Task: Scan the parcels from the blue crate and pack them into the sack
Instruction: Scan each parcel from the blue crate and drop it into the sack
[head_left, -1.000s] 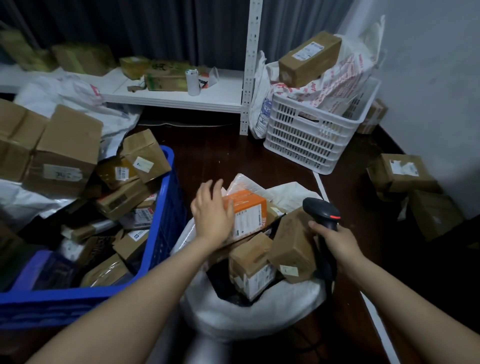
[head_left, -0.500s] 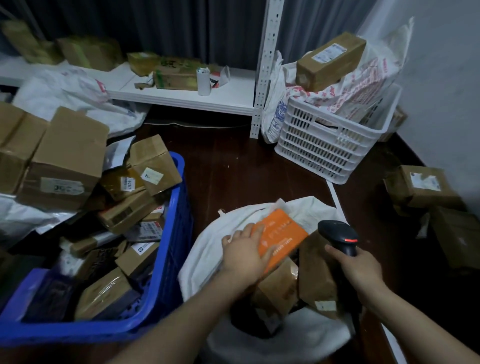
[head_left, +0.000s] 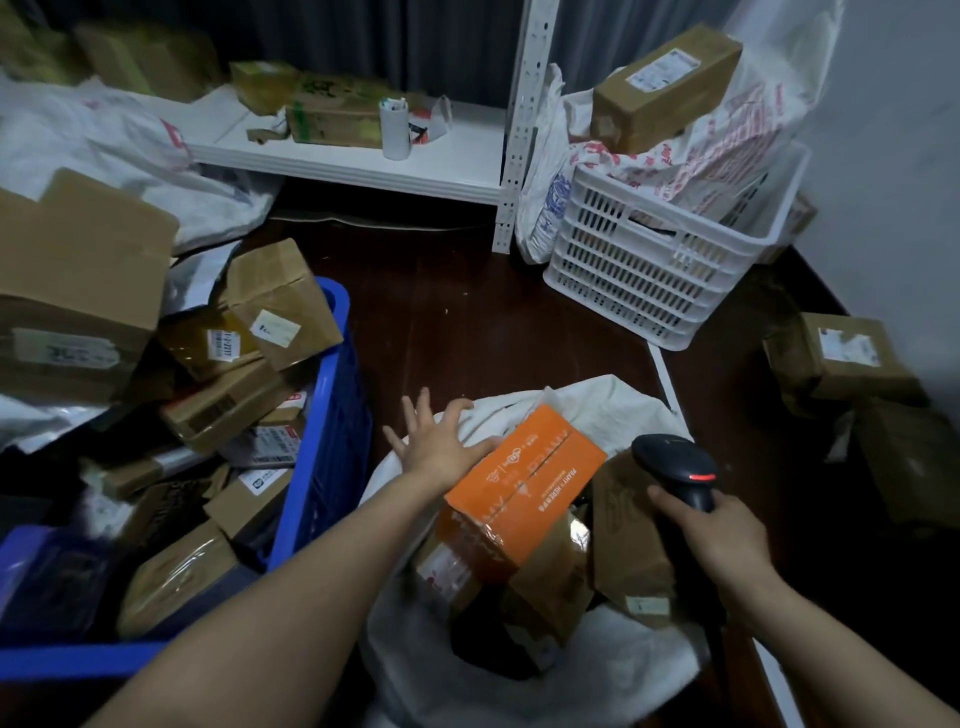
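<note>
Our left hand (head_left: 439, 441) lies flat over the rim of the white sack (head_left: 613, 405), fingers spread apart and thumb at the edge of the orange parcel (head_left: 524, 483); it grips nothing. We judge it is there to steady or nudge that parcel, which sits tilted on the brown parcels (head_left: 623, 545) heaped in the sack's mouth (the sack looks close to full, so a new box perches rather than drops in). Our right hand (head_left: 722, 535) is wrapped round the handle of the scanner (head_left: 675, 462), whose red light is lit. We think we hold it so that it is ready for the next label.

The blue crate (head_left: 327, 441) stands just left of the sack, with parcels (head_left: 283, 301) piled above its wall. Beyond, a white basket (head_left: 649, 270) carries a box and printed bags, a white shelf (head_left: 363, 161) holds more boxes, and loose boxes (head_left: 841, 353) lie on the dark floor at right. Nothing blocks the left hand's way to the crate; the crowded sack mouth is the real obstacle.
</note>
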